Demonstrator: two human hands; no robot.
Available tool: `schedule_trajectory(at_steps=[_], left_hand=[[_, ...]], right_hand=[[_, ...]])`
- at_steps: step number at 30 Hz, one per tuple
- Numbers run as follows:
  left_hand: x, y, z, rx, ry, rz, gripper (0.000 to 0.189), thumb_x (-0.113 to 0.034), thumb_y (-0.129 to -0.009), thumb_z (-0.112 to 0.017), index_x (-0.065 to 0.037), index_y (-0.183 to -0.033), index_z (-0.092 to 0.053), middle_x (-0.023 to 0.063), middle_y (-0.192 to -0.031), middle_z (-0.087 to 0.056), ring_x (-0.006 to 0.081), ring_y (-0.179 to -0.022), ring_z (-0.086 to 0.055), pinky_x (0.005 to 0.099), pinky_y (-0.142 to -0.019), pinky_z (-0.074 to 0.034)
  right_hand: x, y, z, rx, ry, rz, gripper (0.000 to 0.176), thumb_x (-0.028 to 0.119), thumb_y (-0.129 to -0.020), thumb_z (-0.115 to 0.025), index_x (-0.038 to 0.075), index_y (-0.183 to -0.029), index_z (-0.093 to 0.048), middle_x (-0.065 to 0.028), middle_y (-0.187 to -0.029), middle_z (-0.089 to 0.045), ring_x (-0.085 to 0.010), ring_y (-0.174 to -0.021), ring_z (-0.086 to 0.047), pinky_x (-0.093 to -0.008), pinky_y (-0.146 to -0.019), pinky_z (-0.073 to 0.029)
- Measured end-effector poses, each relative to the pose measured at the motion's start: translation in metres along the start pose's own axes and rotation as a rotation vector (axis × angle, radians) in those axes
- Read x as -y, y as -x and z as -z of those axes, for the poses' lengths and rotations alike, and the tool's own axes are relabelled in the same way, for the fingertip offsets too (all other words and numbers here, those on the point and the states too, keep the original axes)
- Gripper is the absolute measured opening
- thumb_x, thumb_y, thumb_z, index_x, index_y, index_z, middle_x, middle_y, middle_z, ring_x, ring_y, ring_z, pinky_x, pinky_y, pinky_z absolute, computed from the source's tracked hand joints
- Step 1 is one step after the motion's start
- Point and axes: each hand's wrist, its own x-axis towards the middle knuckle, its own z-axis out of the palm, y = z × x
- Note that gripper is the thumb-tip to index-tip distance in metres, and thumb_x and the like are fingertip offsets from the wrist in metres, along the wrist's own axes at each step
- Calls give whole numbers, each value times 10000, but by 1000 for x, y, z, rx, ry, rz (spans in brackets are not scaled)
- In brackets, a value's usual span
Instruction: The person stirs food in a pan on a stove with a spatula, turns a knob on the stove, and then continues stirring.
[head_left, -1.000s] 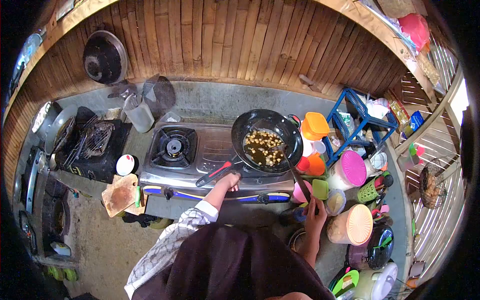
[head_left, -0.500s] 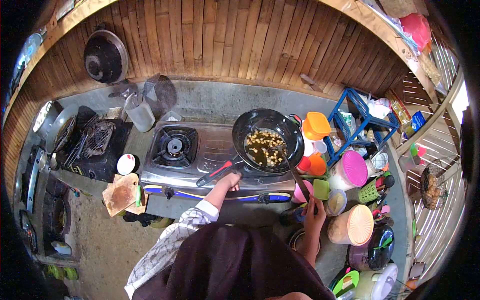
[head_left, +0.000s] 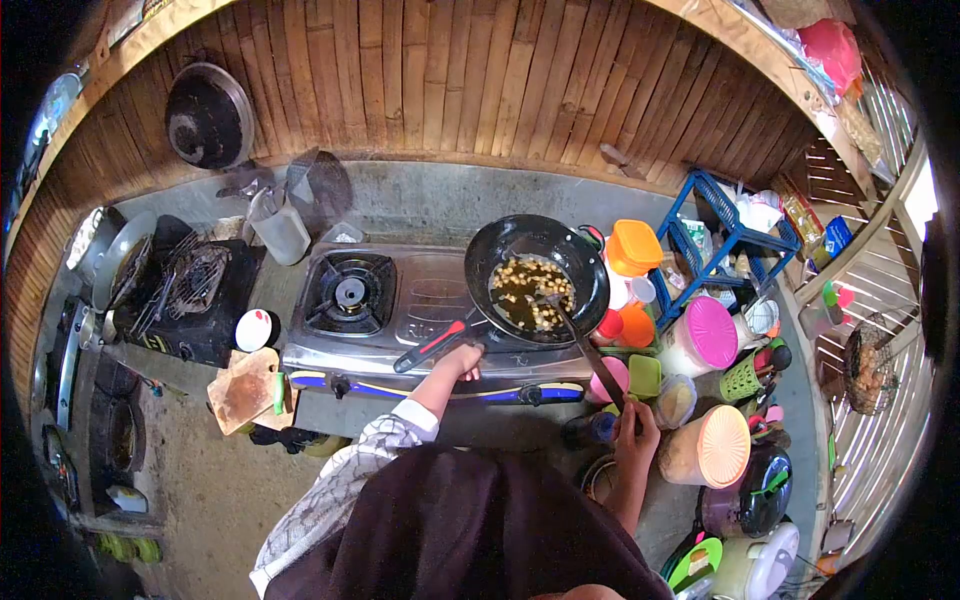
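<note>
A black wok [head_left: 483, 262] stands on the right side of the stove [head_left: 440, 352], with small pale pieces [head_left: 520, 285] in dark oil. Its black and red handle [head_left: 430, 347] points left and toward me. My left hand [head_left: 462, 363] is at the stove's front edge, just right of the handle, its fingers curled; what they hold, if anything, is hidden. My right hand [head_left: 635, 430] is shut on the dark, long handle of a spatula [head_left: 592, 358], whose head rests in the oil among the pieces.
At left sit a bare burner [head_left: 350, 292], a cutting board [head_left: 243, 390] with a green-handled knife [head_left: 277, 392], and a white and red round object [head_left: 254, 329]. Tubs including an orange container [head_left: 635, 248] and a pink-lidded jar [head_left: 708, 335] crowd the right, near a blue rack [head_left: 715, 250].
The spatula head has shifted slightly left and up in the wok, and my right hand has moved a little to the right. My left hand has stayed in place.
</note>
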Motion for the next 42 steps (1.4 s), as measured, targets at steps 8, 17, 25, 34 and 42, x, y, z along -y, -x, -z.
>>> schedule_trajectory(at_steps=[8,17,25,34,42], left_hand=[[7,-14,-2,9,13,7,606,-416,-821,-209,-19,-542,-572,89,-551,-580,160,-423,-490,296,-470,-433],[9,-13,-4,-18,15,-12,631,-430,-824,-196,-17,-537,-578,91,-532,-571,167,-409,-487,308,-475,-439],[7,-8,-4,-30,13,-34,651,-443,-828,-179,-21,-528,-573,84,-518,-565,157,-411,-488,299,-467,-442],[4,-5,-2,-9,72,-17,564,-389,-826,-247,-5,-545,-551,106,-534,-571,164,-407,-484,301,-452,-437],[12,-20,-8,-19,52,-3,625,-452,-826,-200,14,-632,-569,118,-591,-592,167,-427,-494,313,-452,-429]], right_hand=[[-7,5,5,-21,35,0,126,96,-824,-497,20,-876,-582,2,-554,-495,-48,-457,-428,-199,-412,-349],[-9,9,4,-7,62,-43,129,93,-817,-506,12,-873,-590,-19,-593,-524,-54,-495,-444,-208,-452,-377],[-30,-6,-15,-33,161,128,149,105,-820,-502,6,-893,-586,-47,-652,-543,-66,-548,-451,-219,-497,-392],[-48,-50,-56,43,42,256,200,119,-805,-506,15,-973,-541,-77,-728,-560,-150,-630,-526,-265,-605,-425],[-19,-75,-91,183,-57,-38,283,188,-823,-508,33,-1059,-496,-12,-579,-481,-74,-457,-422,-217,-445,-368]])
